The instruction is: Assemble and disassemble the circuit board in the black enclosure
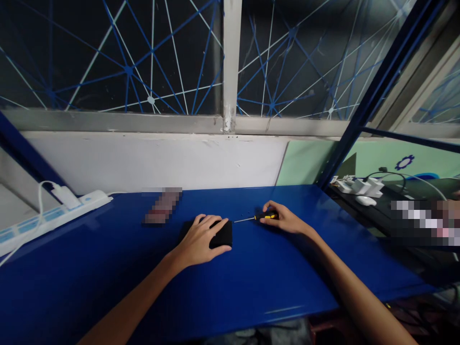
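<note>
A flat black box lies on the blue table. My left hand grips it from above, thumb along the near edge and fingers over the top and far side, hiding much of its left part. My right hand is closed round the black-and-yellow handle of a screwdriver. The thin metal shaft points left, its tip at the box's right end; whether it touches I cannot tell. Just beyond the shaft are a few tiny dark specks, too small to make out.
A white power strip with a plug and cable runs along the table's left side. A blurred-out reddish object lies at the back left. Right of a blue post, a neighbouring desk holds white adapters and a white mouse.
</note>
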Available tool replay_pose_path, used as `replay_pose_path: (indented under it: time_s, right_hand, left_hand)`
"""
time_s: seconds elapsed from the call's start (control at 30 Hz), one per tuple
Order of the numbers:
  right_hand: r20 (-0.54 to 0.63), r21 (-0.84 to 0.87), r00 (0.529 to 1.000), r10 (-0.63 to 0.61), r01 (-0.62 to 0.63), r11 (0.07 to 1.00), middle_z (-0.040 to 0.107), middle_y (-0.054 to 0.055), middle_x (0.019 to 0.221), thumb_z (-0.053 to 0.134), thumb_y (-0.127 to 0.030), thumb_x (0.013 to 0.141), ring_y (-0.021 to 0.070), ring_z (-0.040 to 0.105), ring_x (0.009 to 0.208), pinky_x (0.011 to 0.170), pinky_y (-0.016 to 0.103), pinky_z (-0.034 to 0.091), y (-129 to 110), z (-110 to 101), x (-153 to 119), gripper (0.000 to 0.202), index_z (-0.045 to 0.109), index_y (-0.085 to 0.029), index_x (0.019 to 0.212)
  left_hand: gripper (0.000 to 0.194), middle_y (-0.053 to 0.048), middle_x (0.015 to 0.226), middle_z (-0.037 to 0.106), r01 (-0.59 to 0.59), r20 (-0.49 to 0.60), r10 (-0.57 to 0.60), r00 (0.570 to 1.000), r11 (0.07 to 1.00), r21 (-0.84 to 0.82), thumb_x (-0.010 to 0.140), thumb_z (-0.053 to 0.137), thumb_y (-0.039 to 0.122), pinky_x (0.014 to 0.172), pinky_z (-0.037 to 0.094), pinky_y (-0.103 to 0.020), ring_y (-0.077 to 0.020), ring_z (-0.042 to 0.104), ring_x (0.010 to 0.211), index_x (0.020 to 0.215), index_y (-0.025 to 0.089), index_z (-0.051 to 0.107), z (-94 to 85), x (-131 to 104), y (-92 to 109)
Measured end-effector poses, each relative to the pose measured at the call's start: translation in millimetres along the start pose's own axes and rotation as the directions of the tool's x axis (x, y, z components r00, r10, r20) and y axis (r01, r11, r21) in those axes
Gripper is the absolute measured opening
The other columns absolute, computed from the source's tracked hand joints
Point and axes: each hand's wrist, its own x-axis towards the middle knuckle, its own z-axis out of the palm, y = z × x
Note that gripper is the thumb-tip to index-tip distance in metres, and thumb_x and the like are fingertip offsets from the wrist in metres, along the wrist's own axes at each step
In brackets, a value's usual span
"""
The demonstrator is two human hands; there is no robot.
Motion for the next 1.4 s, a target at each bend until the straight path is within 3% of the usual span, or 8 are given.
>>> replay_pose_path:
  time_s: [0.17,0.4,0.6,0.73,0.93,1.07,1.23,1.4]
  right_hand:
    - [0.095,0.180,0.991,0.092,-0.108,0.978,0.050,-0.007,0.063,0.070,-0.054,0.075,0.0077,0.041,0.041,0.041,0.021,0.032,1.6,-2.1,-2.0,0.046,0.046,-0.022,0.098]
    - [0.010,-0.123,1.000,0.027,-0.025,0.992,0.042,-0.003,0.057,0.049,-0.059,0.088,0.0088,0.034,0.051,0.047,0.023,0.026,1.5,-0.5,1.1,0.049,0.055,-0.016,0.064]
    - [0.019,0.012,0.999,0.030,-0.030,0.999,0.055,-0.001,0.070,0.068,-0.054,0.076,0.0106,0.042,0.056,0.049,0.022,0.032,-0.8,3.6,-0.9,0.040,0.056,-0.019,0.091]
    - [0.089,0.110,0.992,0.089,-0.099,0.989,0.053,-0.003,0.065,0.070,-0.053,0.074,0.0085,0.040,0.048,0.044,0.021,0.030,1.3,0.8,-1.9,0.043,0.055,-0.017,0.093]
    - [0.001,-0.104,0.999,0.034,-0.034,0.994,0.052,-0.001,0.063,0.056,-0.058,0.084,0.0100,0.039,0.054,0.049,0.024,0.029,-1.7,1.4,-0.5,0.044,0.066,-0.015,0.083]
    - [-0.032,0.015,0.999,-0.002,0.003,1.000,0.054,-0.002,0.072,0.067,-0.052,0.078,0.0106,0.044,0.059,0.053,0.023,0.034,0.1,2.6,-1.4,0.042,0.056,-0.018,0.100]
    - [0.018,0.081,0.999,0.034,-0.035,0.996,0.050,-0.005,0.063,0.068,-0.053,0.076,0.0084,0.038,0.049,0.048,0.022,0.030,2.5,1.1,-0.8,0.040,0.053,-0.019,0.090]
    - [-0.035,-0.137,0.998,-0.052,0.047,0.989,0.057,0.000,0.069,0.061,-0.056,0.082,0.0109,0.042,0.058,0.053,0.024,0.030,0.8,0.1,0.5,0.040,0.066,-0.016,0.084]
  left_hand:
    - [0.061,-0.013,0.132,0.056,0.008,0.017,-0.008,1.000,1.000,0.005,0.085,0.060,0.055,0.103,0.034,-0.054,-0.0331,0.051,0.118,0.137,0.024,0.050,1.5,-1.4,-2.5]
    - [0.062,-0.012,0.133,0.055,0.003,0.015,-0.003,1.000,1.000,-0.011,0.085,0.060,0.054,0.101,0.036,-0.055,-0.0341,0.051,0.118,0.139,0.025,0.048,3.9,-3.0,-5.1]
    - [0.061,-0.013,0.132,0.055,-0.001,0.039,0.001,0.999,1.000,-0.003,0.085,0.061,0.053,0.102,0.036,-0.053,-0.0330,0.050,0.120,0.137,0.023,0.049,3.5,-0.3,-3.8]
    - [0.060,-0.013,0.133,0.054,-0.005,0.050,0.005,0.999,1.000,0.000,0.086,0.061,0.052,0.103,0.035,-0.053,-0.0329,0.049,0.121,0.137,0.022,0.049,4.5,1.1,-3.9]
    - [0.061,-0.013,0.134,0.053,-0.008,0.034,0.008,0.999,1.000,-0.009,0.086,0.061,0.052,0.102,0.037,-0.053,-0.0337,0.049,0.121,0.138,0.023,0.048,7.7,-0.3,-6.3]
    - [0.060,-0.013,0.133,0.053,-0.012,0.023,0.012,1.000,1.000,0.006,0.086,0.061,0.051,0.100,0.039,-0.050,-0.0323,0.049,0.120,0.137,0.023,0.049,8.2,-0.4,-5.7]
    - [0.060,-0.012,0.133,0.053,-0.004,0.019,0.004,1.000,1.000,-0.003,0.086,0.061,0.052,0.098,0.041,-0.050,-0.0327,0.050,0.118,0.138,0.024,0.050,10.1,-0.5,-6.5]
    - [0.060,-0.011,0.131,0.053,-0.010,-0.005,0.009,1.000,1.000,-0.020,0.084,0.062,0.055,0.096,0.042,-0.051,-0.0325,0.050,0.117,0.136,0.027,0.052,14.4,-0.7,-9.3]
